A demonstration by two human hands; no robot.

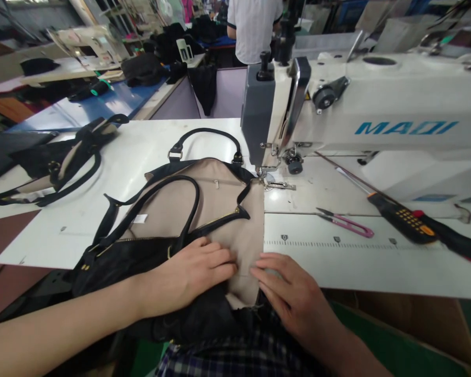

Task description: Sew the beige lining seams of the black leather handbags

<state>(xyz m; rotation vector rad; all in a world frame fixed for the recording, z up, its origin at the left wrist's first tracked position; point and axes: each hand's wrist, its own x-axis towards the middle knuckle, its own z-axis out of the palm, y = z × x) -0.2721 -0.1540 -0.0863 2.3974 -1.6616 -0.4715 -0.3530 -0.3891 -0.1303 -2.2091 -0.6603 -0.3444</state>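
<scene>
I see the left hand point(204, 264) palm down on the beige lining point(248, 238) of a black bag point(129, 267), its fingers bent and close together; whether they grip a fold, I cannot tell. The right hand point(288, 288) is loosely open, slightly curved fingers resting their tips at the lining's right edge, just beside the left hand.

The bag lies opened out on the white sewing table point(235, 125), its near part dropping over the front edge and its far right corner at the presser foot point(277, 184) of the sewing machine point(361, 104). From here I make out smooth, creased lining cloth with a frayed near end, gold-coloured zipper teeth point(220, 216) along black strips, and two rounded black handles bent into arches. Right of the bag lie slim snips point(347, 222) with a pink handle and a screwdriver point(402, 217) with a chunky black-and-orange grip. A second black bag point(58, 165) sits slumped at the left.
</scene>
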